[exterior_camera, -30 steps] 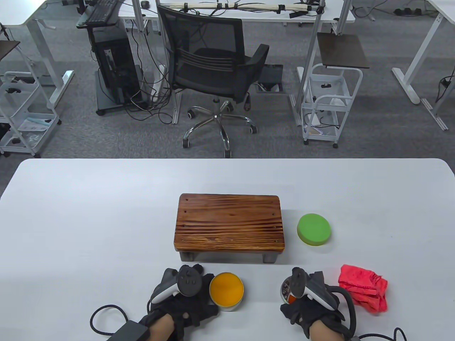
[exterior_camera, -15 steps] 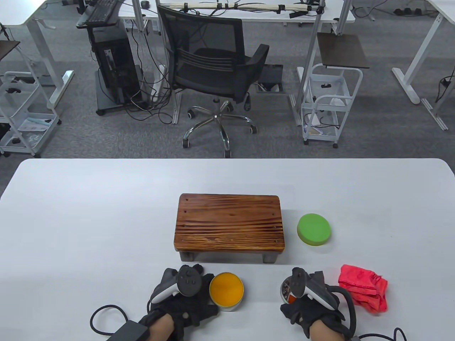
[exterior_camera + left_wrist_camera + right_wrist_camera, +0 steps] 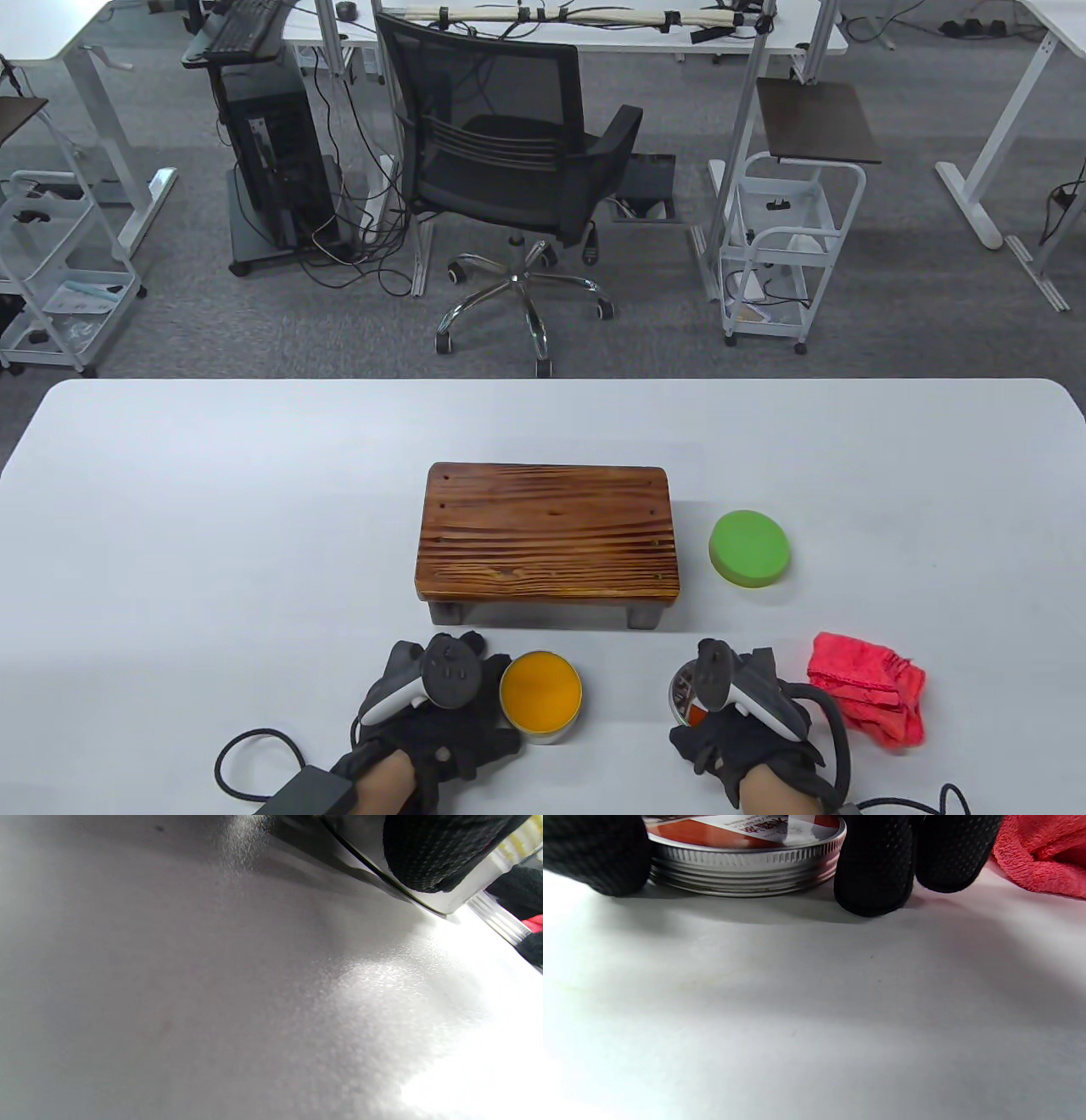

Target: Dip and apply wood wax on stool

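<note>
Orange wax shows in the open wax tin (image 3: 540,698), low round metal tin, smooth flat wax surface, sitting on the white table (image 3: 212,526) just right of the left hand (image 3: 428,709). Left hand's fingers curl against the tin's shiny side wall; the left wrist view shows a gloved fingertip (image 3: 428,853) pressed on the metal, so it's steadying the tin. Right hand (image 3: 734,709) has its fingers round the lid (image 3: 746,849), a ribbed silver screw lid with an orange label, lying flat on the table; the right wrist view shows fingertips (image 3: 874,870) down either side of it, touching the tabletop. Looks like the lid is just off and being set down; whether it's released yet I can't tell.

Step in hand, as I judge it: opening done, dipping not started. Next move calls for letting go of the lid and reaching up and away from the right hand to the green pad (image 3: 750,548), a thick round foam-looking disc, or the red cloth (image 3: 867,689), crumpled terry-like, just right of that hand.

Stool (image 3: 548,536) stands beyond both hands, between them: rectangular top, dark striped wood grain, rounded corners, short grey legs, no wax on it that I can see.
</note>
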